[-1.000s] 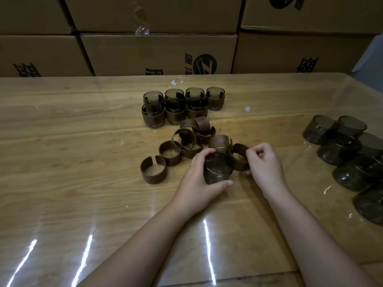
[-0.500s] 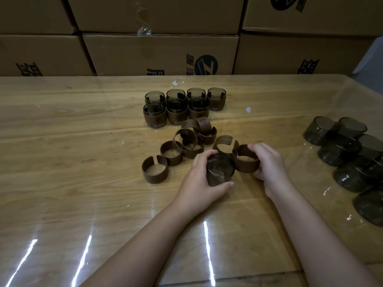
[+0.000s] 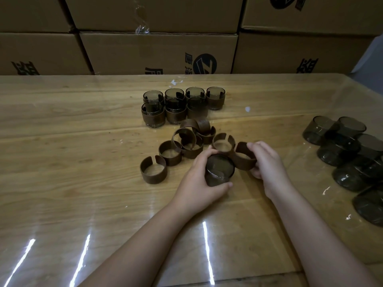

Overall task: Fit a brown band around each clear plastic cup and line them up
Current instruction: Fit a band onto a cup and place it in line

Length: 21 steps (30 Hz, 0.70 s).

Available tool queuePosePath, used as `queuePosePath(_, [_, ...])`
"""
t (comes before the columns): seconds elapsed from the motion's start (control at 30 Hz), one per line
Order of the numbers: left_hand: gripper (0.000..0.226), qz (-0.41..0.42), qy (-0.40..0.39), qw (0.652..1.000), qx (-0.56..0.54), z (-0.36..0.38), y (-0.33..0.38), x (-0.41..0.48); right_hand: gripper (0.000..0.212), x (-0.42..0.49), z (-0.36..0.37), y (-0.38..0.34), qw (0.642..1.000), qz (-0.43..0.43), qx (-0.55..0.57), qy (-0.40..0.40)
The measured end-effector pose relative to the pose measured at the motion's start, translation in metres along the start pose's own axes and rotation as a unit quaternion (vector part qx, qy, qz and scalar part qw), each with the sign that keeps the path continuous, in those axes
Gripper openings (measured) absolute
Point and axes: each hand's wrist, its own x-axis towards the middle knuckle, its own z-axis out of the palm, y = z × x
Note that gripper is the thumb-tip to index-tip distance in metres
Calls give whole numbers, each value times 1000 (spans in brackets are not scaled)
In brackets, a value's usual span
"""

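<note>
My left hand (image 3: 196,181) grips a smoky clear cup (image 3: 218,170) standing on the wooden table (image 3: 62,162). Right beside it, my right hand (image 3: 267,164) pinches an open brown band (image 3: 243,160), which touches the cup's right side. Several loose brown bands (image 3: 186,141) lie in a heap just beyond my hands, one split band (image 3: 153,170) apart at the left. Farther back, several banded cups (image 3: 180,104) stand in two rows. Several bare cups (image 3: 348,152) cluster at the table's right side.
Stacked cardboard boxes (image 3: 157,52) form a wall behind the table's far edge. Small white scraps (image 3: 247,109) lie on the table near the banded cups. A glossy transparent sheet covers the tabletop.
My right hand took hold of a brown band from the heap and brought it against the right side of the cup. My left hand kept its grip on the cup.
</note>
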Motion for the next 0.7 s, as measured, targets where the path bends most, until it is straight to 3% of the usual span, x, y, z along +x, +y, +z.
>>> queuePosePath(0.23, [83,-1,-3,1000,22,2,-1,-1,31,-4,4,-2,996,-3,84,-33])
queuePosePath(0.4, [84,-8,-9,999,33,-3,0,0,25,-13,14,1,993,-37,50,-105])
queuePosePath(0.7, [72,-18,-9,993,-119,-7,3,-5,17,-34,30,4,971,-221,32,-84])
